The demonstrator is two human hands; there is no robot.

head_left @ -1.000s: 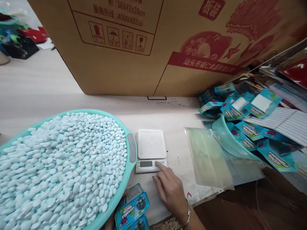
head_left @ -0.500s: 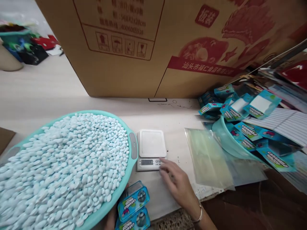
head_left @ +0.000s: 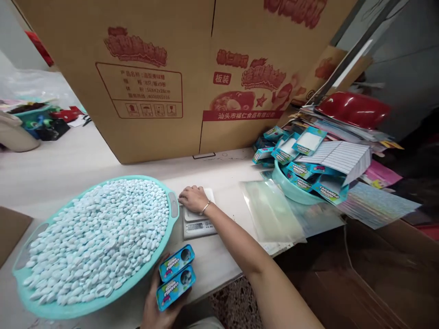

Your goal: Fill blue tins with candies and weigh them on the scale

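Note:
My left hand (head_left: 151, 307) is closed around two small blue candy boxes (head_left: 175, 287) at the bottom middle, one above the other. Each box has printed lettering and a round dark window. Over the plate of a white digital scale (head_left: 200, 228) lies my right hand (head_left: 194, 199), back up. Its bent fingers point left, with their tips close beside the grey handle of a large turquoise basin (head_left: 51, 312); what they hold, if anything, is hidden. The basin is full of pale blue, pebble-like candies (head_left: 103, 233). A bracelet circles my right wrist.
A tall cardboard carton (head_left: 154, 137) stands behind the scale. Clear plastic sheets (head_left: 267, 210) lie to the right, beside a smaller turquoise basin (head_left: 291, 191) heaped with blue printed boxes. A red bowl (head_left: 355, 109) rests on stacked papers. The table edge runs along the front right.
My right hand has moved from the scale's buttons up and left over its plate. The camera view has tilted upward. My left hand still holds the boxes, now showing more of their tops.

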